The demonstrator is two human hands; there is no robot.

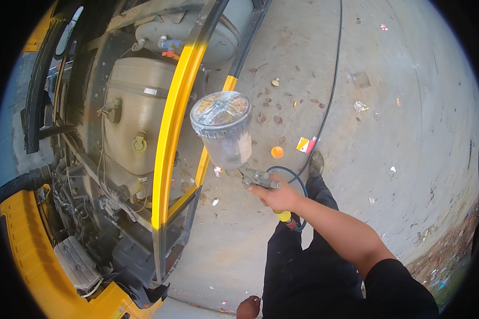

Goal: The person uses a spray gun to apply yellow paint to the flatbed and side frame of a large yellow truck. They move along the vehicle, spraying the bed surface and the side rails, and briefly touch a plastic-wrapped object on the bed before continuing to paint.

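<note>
My right hand (277, 196) is closed around the handle of a spray gun (258, 178). A clear paint cup (226, 130) with a stained round lid sits on top of the gun, tilted slightly. The gun points left, beside a long frame rail (178, 122) whose middle is painted bright yellow and whose ends are dark. A yellow and red hose coupling (286, 218) hangs below the grip, joined to a dark air hose (305, 196). At the lower edge, what looks like my left hand (248, 307) shows only in part; its fingers cannot be made out.
Left of the rail stand a large grey tank (138, 114), a rounded tank (189, 40) and yellow bodywork (34, 255) of a vehicle. The hose (335, 69) runs along the concrete floor (410, 175), among leaves, litter and an orange cap (277, 152). My shoe (316, 162) is beside the hose.
</note>
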